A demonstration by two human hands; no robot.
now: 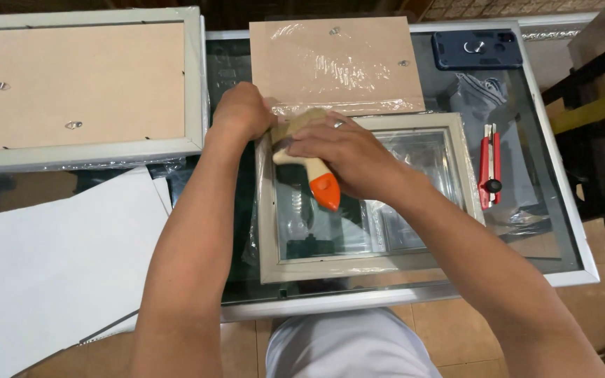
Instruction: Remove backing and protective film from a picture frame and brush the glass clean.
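Extending forward from the lower edge of the view, both bare forearms are seen converging over a pale picture frame [365,262] that lies flat on a glass-topped surface [561,231]. The left hand [243,112] is curled into a loose fist at the frame's upper left corner, its fingers pressed together and its knuckles raised; what the fingertips grip cannot be told. The right hand [348,154], with a ring on one finger, is laid palm down, with its fingers closed over a cream-handled tool with an orange tip [316,178]; the orange end projects from under the palm toward the person. The tool lies across the frame's upper left area, over the clear glazing.

The frame is rectangular, with a matt off-white moulding, and is wrapped in glossy, wrinkled clear film. Just beyond it lies a tan fibreboard backing panel [334,63], also covered with film and fitted with small metal hangers. To the far left, a second, larger frame [82,150] lies face down, its brown backboard showing. White sheets [50,259] rest at the lower left. A red utility knife [489,164] lies just to the right of the frame, and a dark blue phone case [474,49] lies near the far edge. The surface has a silver metal rim.
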